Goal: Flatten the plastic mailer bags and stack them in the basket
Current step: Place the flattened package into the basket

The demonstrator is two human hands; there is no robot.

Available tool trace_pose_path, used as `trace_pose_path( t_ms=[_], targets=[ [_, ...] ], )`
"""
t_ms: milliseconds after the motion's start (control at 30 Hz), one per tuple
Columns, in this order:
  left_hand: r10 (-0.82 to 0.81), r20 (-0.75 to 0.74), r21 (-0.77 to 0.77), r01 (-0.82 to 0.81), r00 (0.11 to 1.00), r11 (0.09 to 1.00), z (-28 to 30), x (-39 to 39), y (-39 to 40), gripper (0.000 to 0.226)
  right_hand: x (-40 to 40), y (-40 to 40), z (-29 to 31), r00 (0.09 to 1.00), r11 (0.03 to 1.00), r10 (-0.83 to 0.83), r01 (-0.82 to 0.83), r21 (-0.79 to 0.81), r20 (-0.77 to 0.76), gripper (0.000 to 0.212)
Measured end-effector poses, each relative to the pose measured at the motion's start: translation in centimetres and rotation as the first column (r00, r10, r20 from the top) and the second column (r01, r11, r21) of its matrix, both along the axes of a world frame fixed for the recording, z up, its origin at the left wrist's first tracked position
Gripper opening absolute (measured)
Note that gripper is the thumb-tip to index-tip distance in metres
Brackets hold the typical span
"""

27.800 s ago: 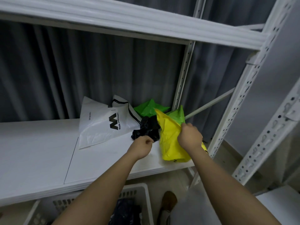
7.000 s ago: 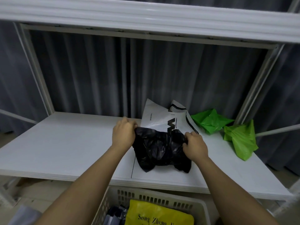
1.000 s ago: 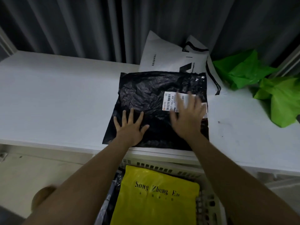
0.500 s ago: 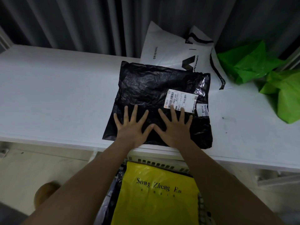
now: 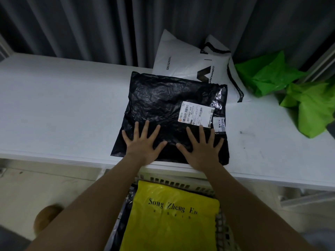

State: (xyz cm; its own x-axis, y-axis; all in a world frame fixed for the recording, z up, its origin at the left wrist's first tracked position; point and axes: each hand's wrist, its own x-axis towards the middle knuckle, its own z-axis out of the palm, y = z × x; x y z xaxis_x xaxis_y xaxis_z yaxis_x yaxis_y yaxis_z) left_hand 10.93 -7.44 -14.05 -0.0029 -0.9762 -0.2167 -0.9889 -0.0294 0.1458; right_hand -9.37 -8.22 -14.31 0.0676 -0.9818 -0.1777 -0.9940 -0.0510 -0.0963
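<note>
Two hands, the left hand point(image 5: 143, 142) and right hand point(image 5: 203, 147), press spread fingers on the black bag point(image 5: 168, 105) on the shelf point(image 5: 63, 109). Its wrinkles may pop up when lifted toward the basket point(image 5: 181, 183).

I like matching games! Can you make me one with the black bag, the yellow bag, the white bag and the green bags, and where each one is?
Things:
1. black mailer bag
2. yellow mailer bag
3. white mailer bag
4. green bags

Places:
A. crumpled at the right end of the shelf
B. in the basket below the shelf
C. flat under the left hand and right hand
D. leaning on the curtain, behind the black one

Pairs: 1-C, 2-B, 3-D, 4-A
</note>
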Motion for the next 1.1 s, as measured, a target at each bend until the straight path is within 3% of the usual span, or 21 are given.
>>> trace_pose_path(
  t_ms=[200, 333, 400, 533, 633, 733, 867, 967, 1100],
  targets=[
    [-0.017, -0.001, 0.079, 0.017, 1.0, 0.997, 0.5, 0.2, 1.4, 0.071, -0.1, 2.2, 0.4, 0.999, 1.0, 0.002, -0.001, -0.017, 0.032, 0.079],
    [-0.008, -0.003, 0.108, 0.008, 1.0, 0.994, 0.6, 0.2, 2.7, 0.071, 0.8, 1.2, 1.1, 0.999, 0.985, 0.008, -0.001, -0.172, 0.041, 0.085],
    [-0.007, -0.013, 0.119, 0.008, 1.0, 0.993, 1.0, 0.0, 3.5, 0.07, 1.1, 0.4, 1.1, 0.999, 0.99, 0.039, -0.033, -0.138, 0.036, 0.078],
    [0.035, -0.007, -0.054, -0.036, 0.999, 0.998, 2.5, -0.2, 3.2, 0.059, 0.9, 1.0, 0.4, 0.997, 0.998, 0.062, -0.061, -0.019, 0.035, 0.079],
    [0.037, 0.025, -0.123, -0.034, 0.999, 0.992, 2.6, 0.4, 1.2, 0.064, 0.9, 2.1, 0.2, 0.996, 0.986, 0.086, -0.08, -0.148, 0.038, 0.086],
    [-0.004, 0.031, 0.047, 0.002, 1.0, 0.999, 2.1, 1.0, -0.4, 0.082, 0.7, 0.7, 0.7, 0.991, 0.927, 0.128, -0.103, -0.361, 0.045, 0.073],
    [-0.018, 0.008, 0.186, 0.016, 1.0, 0.982, 1.8, 1.3, -0.9, 0.088, 0.9, -2.2, 1.0, 0.993, 0.968, 0.117, -0.11, -0.224, 0.017, 0.071],
    [-0.045, 0.013, 0.135, 0.043, 0.999, 0.99, 2.1, 1.5, -1.7, 0.092, 0.8, -3.1, -0.1, 0.994, 0.992, 0.104, -0.103, -0.07, 0.021, 0.072],
    [-0.037, -0.035, 0.095, 0.04, 0.999, 0.995, 2.3, 1.4, -3.4, 0.095, 0.7, -3.1, -0.2, 0.995, 0.995, 0.099, -0.099, -0.016, 0.02, 0.073]
  ],
)
